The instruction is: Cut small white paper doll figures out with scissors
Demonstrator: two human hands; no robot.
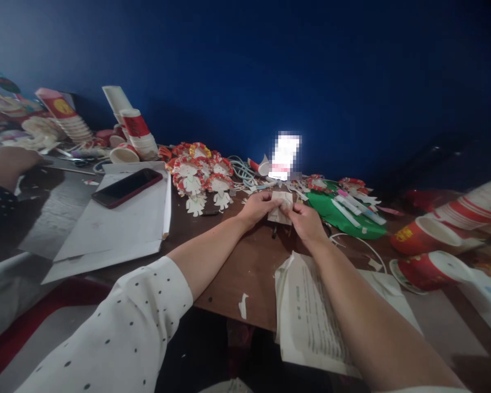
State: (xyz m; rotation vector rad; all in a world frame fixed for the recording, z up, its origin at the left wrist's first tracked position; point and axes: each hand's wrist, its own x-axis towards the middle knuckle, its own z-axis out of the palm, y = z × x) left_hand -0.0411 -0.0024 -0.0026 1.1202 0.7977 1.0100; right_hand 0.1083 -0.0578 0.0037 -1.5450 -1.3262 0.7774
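Note:
A small piece of pale paper (pixel 280 214) is held up above the brown table, between both hands. My left hand (pixel 258 209) pinches it from the left, thumb on its face. From the right, my right hand (pixel 306 219) grips the same paper, fingers closed at its edge. Just left of the hands lies a cluster of paper dolls (pixel 194 177) with red frilly tops. Behind the paper stands a lit, blurred screen (pixel 285 158). A green piece (pixel 331 210) with several markers (pixel 354 207) on it lies to the right.
White paper sheets (pixel 118 234) bear a dark phone (pixel 126 187) at left. Stacked paper cups (pixel 139 134) stand behind. More red cups (pixel 429 270) lie at right, near a printed paper (pixel 303 311). Another person's hand (pixel 10 162) rests at far left.

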